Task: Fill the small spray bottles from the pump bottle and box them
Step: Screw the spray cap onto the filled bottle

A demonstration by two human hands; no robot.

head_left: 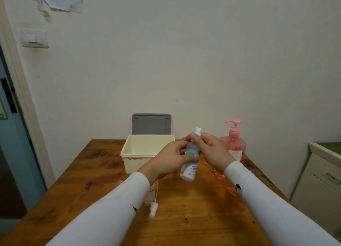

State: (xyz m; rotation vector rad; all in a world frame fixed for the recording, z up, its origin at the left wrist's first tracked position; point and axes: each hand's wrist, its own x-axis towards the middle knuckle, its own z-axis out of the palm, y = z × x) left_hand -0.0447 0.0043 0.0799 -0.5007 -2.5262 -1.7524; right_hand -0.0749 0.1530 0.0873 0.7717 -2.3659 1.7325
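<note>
Nearest, two white sleeves (114, 207) reach in over a glossy wooden table (193, 218) with dark knots in its grain. Below the left wrist, a loose white spray head (153, 209) with a thin dip tube lies on the wood, beside a clear bottle (149, 194) mostly hidden under the sleeve.

Above the table's middle, both hands meet on a small clear spray bottle (190, 164), a slim cylinder with a blue-and-white label, tilted with its rounded base toward the camera. The left hand (170, 160) grips the body, thumb curled across the label and fingers wrapped behind. The right hand (212, 150) pinches the neck just under the white cap (198, 131), thumb and forefinger closed on it, the other fingers loosely curled. The cap stands just above the right fingertips.

Under the right wrist a pink wet smear (219, 174) shines on the wood.

Just beyond the left fingers sits an open cream plastic box (129, 153), rectangular with rounded corners and a smooth rim. Beyond the right fingers stands the pump bottle (233, 146), translucent pink with a pink pump and a pale label.

Behind the box, a grey ribbed lid (151, 123) leans upright against the plain pale wall (203, 61). A white cabinet (323, 173) with a drawer handle stands far right.
</note>
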